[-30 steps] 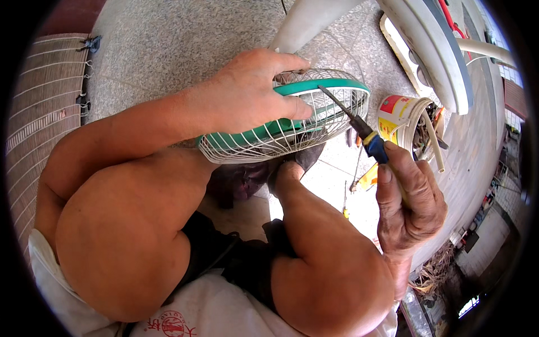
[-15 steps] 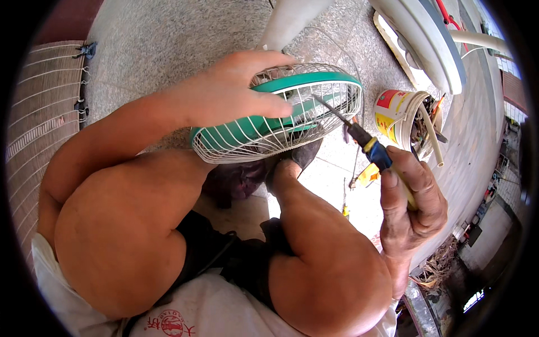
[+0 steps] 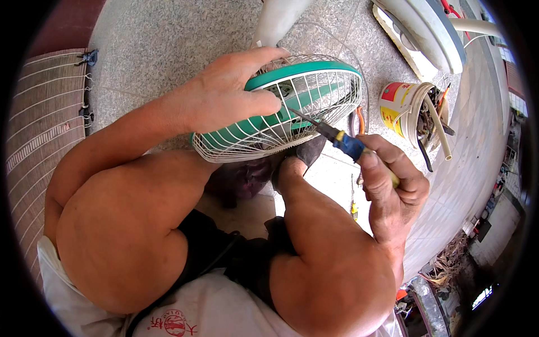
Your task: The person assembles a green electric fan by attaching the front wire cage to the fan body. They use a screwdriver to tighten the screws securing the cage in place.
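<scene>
My left hand (image 3: 230, 98) is closed on the upper left of a fan head (image 3: 306, 74), a white wire cage with a green ring and green blades inside. Its thumb presses the front wires, while the other fingers go behind the rim and are partly hidden. The fan head tilts above my left knee and feet. Between thumb and fingers, my right hand (image 3: 393, 188) grips a screwdriver (image 3: 349, 145) with a yellow handle, blue tape and a thin dark shaft. The tip points left at the cage wires, close to my left thumb; whether it touches them, I cannot tell.
A white bucket (image 3: 397, 106) with tools and a pale pipe stands to the right of the fan. Beyond it lies a large white and grey stand part (image 3: 429, 33). A white post (image 3: 281, 22) rises behind the cage. A slatted mat (image 3: 48, 123) hangs at the left.
My right hand has moved left, bringing the screwdriver tip across the cage toward my left thumb. The left hand stays on the cage, with its thumb slightly farther left.
</scene>
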A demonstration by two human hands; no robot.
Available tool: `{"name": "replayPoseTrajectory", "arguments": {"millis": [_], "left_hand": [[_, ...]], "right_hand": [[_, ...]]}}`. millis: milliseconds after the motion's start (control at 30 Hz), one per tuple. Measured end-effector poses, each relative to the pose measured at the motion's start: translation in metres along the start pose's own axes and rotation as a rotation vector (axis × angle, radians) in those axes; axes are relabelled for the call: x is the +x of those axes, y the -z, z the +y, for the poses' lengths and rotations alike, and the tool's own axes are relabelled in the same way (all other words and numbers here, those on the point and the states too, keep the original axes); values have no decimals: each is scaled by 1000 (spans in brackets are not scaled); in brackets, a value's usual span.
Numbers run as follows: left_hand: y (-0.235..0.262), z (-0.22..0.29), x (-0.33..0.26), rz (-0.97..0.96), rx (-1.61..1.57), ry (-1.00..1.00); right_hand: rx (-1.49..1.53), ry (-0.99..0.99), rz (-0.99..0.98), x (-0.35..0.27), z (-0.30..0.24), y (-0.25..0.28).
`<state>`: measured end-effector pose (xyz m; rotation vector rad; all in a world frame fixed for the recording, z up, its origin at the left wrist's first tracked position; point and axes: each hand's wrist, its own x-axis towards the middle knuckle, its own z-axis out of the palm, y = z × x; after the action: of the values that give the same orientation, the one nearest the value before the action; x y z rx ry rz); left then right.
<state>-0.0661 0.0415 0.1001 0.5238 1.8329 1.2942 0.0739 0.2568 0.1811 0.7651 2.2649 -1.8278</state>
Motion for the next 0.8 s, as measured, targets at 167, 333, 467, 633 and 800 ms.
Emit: {"name": "replayPoseTrajectory", "arguments": {"millis": [167,333,467,633,800], "left_hand": [[-1,-3,-1,13,38,-38],[-1,-6,0,23,41,-38],[-2,-6,-2,27,-35,-20],[-2,-6,0,50,-71,-28],[-4,-11,5,77,-71,-136]], "right_hand": [[112,-164,-2,11,15,-4],[483,-292,11,19,51,-6],[545,-280,-4,20,59,-9],[577,-277,-16,20,67,-9],[355,-160,47,8,45,2]]}}
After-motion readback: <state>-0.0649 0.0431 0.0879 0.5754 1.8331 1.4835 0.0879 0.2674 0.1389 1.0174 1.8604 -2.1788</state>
